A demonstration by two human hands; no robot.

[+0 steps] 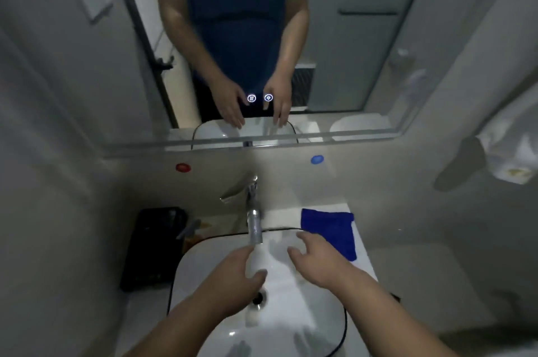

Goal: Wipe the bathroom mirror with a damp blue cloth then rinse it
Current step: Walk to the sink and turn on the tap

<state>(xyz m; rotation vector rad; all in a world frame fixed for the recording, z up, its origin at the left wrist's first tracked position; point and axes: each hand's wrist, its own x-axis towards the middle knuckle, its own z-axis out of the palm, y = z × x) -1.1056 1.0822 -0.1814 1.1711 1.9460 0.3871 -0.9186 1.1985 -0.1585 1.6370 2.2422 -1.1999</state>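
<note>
both your hands are open and empty over the sink (186, 263): left hand (233, 275) under the running faucet (254, 222), blue cloth (332, 228) just beyond your right hand (317, 260).

A single wide-angle head camera looked steeply down, close over the sink (329, 324). Ahead, it faced the mirror (349, 50) on the far wall.

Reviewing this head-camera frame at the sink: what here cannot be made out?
- Head view: whether the blue cloth is damp; the blur hides its texture.
- Head view: part of the drain, covered by the left hand.
- Head view: contents of the black basket, dark and blurred.
- Head view: the mirror top, cut off by the frame edge.
- Right hand holds nothing.
</note>
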